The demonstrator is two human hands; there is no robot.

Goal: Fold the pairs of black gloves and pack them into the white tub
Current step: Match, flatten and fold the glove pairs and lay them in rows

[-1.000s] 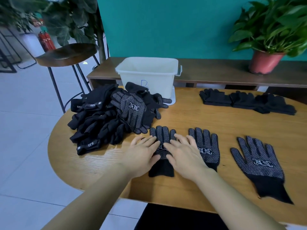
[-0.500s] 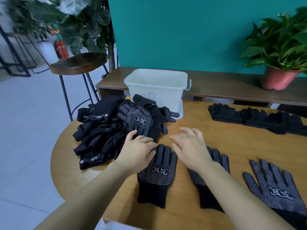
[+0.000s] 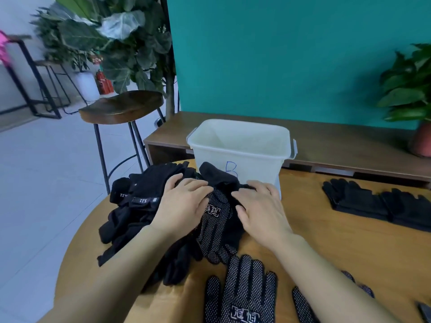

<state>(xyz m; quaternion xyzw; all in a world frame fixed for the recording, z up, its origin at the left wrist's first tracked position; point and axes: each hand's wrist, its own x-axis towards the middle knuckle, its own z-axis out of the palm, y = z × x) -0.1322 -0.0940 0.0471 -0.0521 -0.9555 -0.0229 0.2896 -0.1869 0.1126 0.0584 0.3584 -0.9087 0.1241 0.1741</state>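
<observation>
Blue letter B on white tub (image 3: 256, 164), dotted glove (image 3: 242, 287) logo illegible

Left hand (image 3: 183, 207), right hand (image 3: 262, 212) onto pile (image 3: 137, 220)

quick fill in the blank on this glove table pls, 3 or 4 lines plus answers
1. The white tub bears a blue letter ____ on its front.
2. The left hand and right hand rest on the pile of black gloves, which lies in ____ of the tub.
3. The glove between the hands is covered in white ____.
4. The stool stands on the floor at the table's ____ side.

Missing words: B; front; dots; left.
</observation>
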